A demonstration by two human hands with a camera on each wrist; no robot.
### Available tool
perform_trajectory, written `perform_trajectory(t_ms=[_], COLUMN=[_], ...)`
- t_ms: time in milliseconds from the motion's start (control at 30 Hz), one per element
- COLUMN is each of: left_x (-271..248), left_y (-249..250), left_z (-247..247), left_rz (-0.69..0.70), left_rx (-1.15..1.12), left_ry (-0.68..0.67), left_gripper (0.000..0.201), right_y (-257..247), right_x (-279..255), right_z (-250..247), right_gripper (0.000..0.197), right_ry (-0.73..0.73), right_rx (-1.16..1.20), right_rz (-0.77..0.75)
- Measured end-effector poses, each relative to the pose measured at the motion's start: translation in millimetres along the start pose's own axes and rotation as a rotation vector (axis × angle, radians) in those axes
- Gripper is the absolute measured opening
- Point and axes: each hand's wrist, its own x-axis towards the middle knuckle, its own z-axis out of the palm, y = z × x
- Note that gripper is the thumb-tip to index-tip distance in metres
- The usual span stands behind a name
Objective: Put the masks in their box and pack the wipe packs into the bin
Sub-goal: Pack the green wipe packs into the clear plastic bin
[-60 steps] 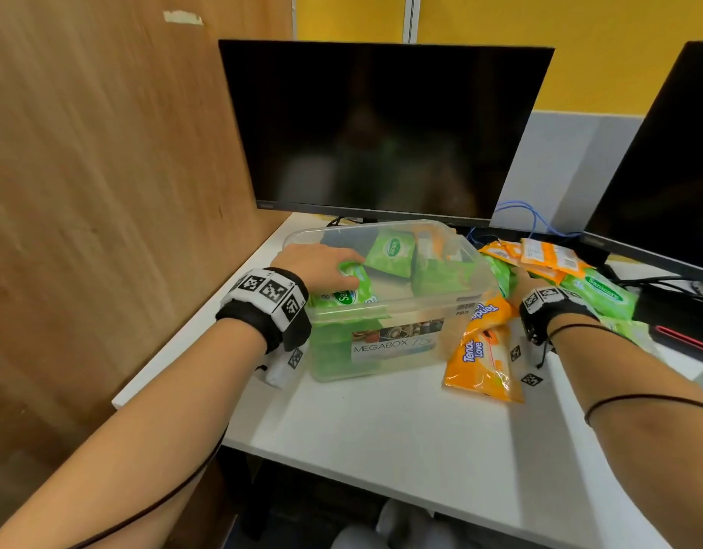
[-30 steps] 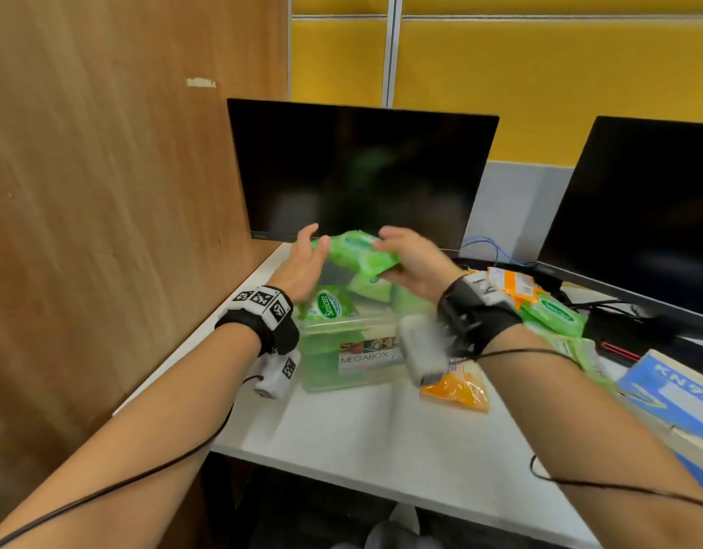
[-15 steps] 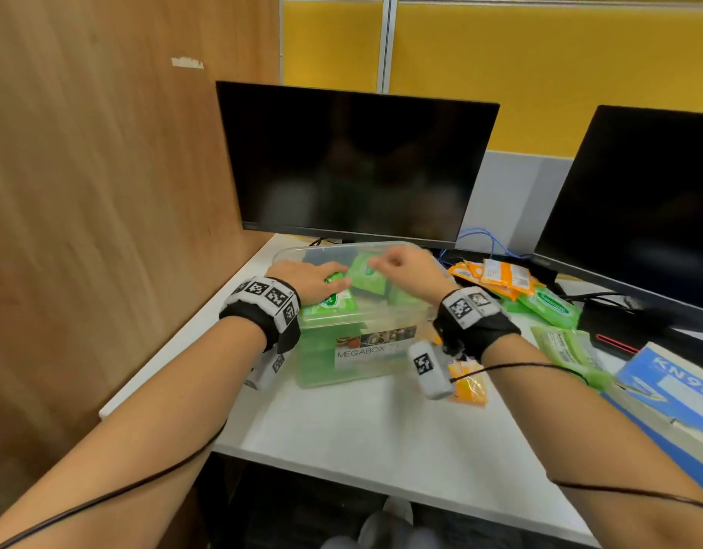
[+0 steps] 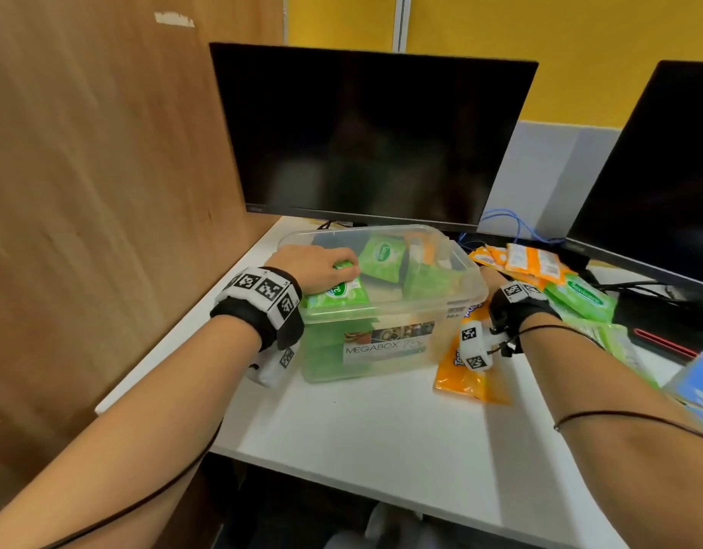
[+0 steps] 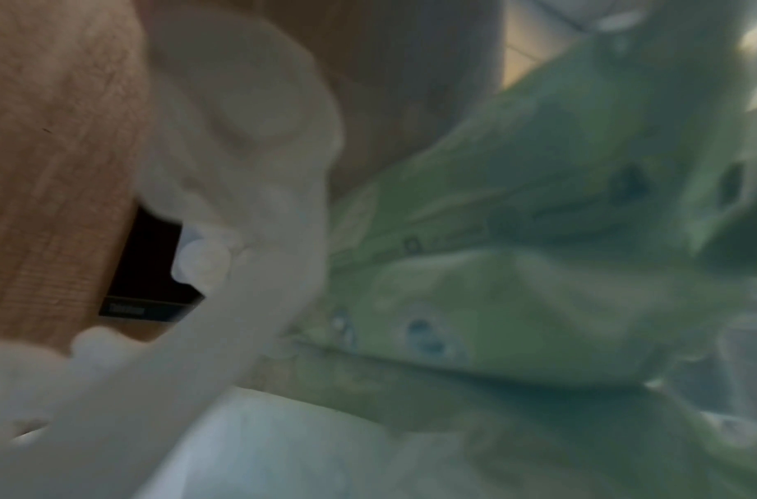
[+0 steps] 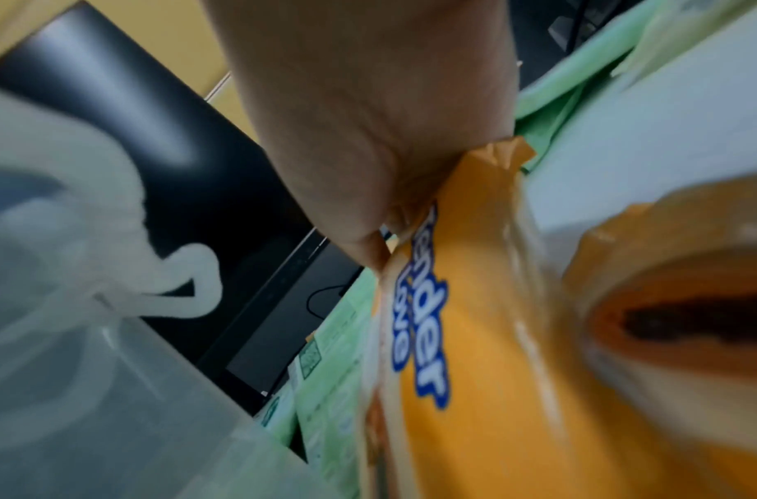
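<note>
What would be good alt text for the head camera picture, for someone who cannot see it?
A person's left hand presses a green wipe pack into a clear plastic bin on a white desk, while the right hand reaches orange wipe packs beside it.

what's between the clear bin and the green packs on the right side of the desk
In the head view, orange wipe packs and the right hand lie between the clear bin and the green packs.

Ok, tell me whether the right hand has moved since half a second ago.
Yes. The right hand was over the clear bin then; it has swung right, outside the bin's right wall, and now pinches an orange wipe pack on the desk.
</note>
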Motion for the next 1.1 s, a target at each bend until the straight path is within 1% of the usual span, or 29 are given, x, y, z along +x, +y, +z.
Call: perform_trajectory(t_ms=[33,133,233,267,333,367,433,500,533,600,633,667,733,767,833,900,933,967,1000,1033,1100], left_x=[0.7,0.3,-0.7,-0.8,-0.5,-0.6,-0.8,-2.3,-2.8,-3.3,-4.3,-4.4,-4.4,-5.4,-4.9,-3.6,-4.2,-4.9,-5.6,-8.2,-12.2], left_y=[-0.1,0.3,2.2,2.3,1.1,0.9,0.9,2.1,2.8,2.6,3.1,2.4,1.5,1.8,1.8,1.5,1.9,1.8,1.0,2.1,2.6], left_z=[0.5,0.9,-0.6,-0.9,-2.0,-2.5,-2.5,-3.9,-5.0,-6.1,-6.8,-6.5,-5.1,-5.6,-5.3,-5.2,-5.5,-6.2,-7.5,-10.3,-14.4], left_rz=[0.003,0.009,0.010,0.014,0.023,0.026,0.030,0.029,0.032,0.031,0.026,0.021,-0.012,-0.039,-0.090,-0.123,-0.138,-0.147,-0.152,-0.157,-0.138], left_rx=[0.002,0.005,-0.015,-0.025,-0.041,-0.046,-0.050,-0.052,-0.054,-0.062,-0.074,-0.084,-0.119,-0.175,-0.361,-0.614,-0.734,-0.822,-0.874,-0.909,-0.930], left_ry=[0.001,0.016,0.014,0.015,0.017,0.015,0.013,0.010,0.013,0.003,-0.004,-0.005,0.005,0.014,0.053,0.143,0.206,0.259,0.295,0.314,0.344], left_gripper=[0.035,0.034,0.031,0.028,0.025,0.024,0.023,0.021,0.021,0.020,0.020,0.020,0.024,0.030,0.042,0.058,0.069,0.075,0.075,0.069,0.054], right_y=[1.9,1.4,6.1,8.3,3.3,1.6,-2.1,-5.7,-10.9,-20.3,-23.8,-27.3,-37.0,-43.5,-62.9,-86.3,-97.7,-107.6,-115.6,-122.4,-130.7], right_x=[-1.8,-5.3,13.4,15.6,10.4,9.8,4.7,4.3,-1.6,-10.9,-14.9,-18.9,-34.1,-43.8,-70.0,-92.5,-101.7,-109.2,-115.8,-123.0,-137.7], right_z=[1.1,3.8,7.9,6.0,-0.1,-3.4,-12.5,-25.0,-32.7,-48.4,-55.4,-62.8,-76.8,-82.3,-89.2,-86.8,-81.2,-71.1,-57.8,-40.9,-6.4], right_gripper=[0.010,0.019,0.029,0.033,0.032,0.029,0.021,0.022,0.022,0.016,0.012,0.014,0.020,0.019,0.011,0.006,0.006,0.008,0.011,0.014,0.016], right_ry=[-0.012,-0.051,-0.012,0.020,0.107,0.177,0.276,0.312,0.325,0.393,0.449,0.514,0.653,0.702,0.743,0.708,0.671,0.622,0.547,0.434,0.099], right_rx=[-0.011,-0.090,-0.088,-0.084,0.010,0.108,0.379,0.569,0.595,0.534,0.488,0.458,0.468,0.506,0.621,0.712,0.683,0.595,0.465,0.317,0.029], right_rz=[0.007,0.018,0.001,-0.005,-0.027,-0.049,-0.094,-0.098,-0.104,-0.123,-0.135,-0.152,-0.223,-0.292,-0.477,-0.650,-0.717,-0.780,-0.838,-0.898,-0.966])
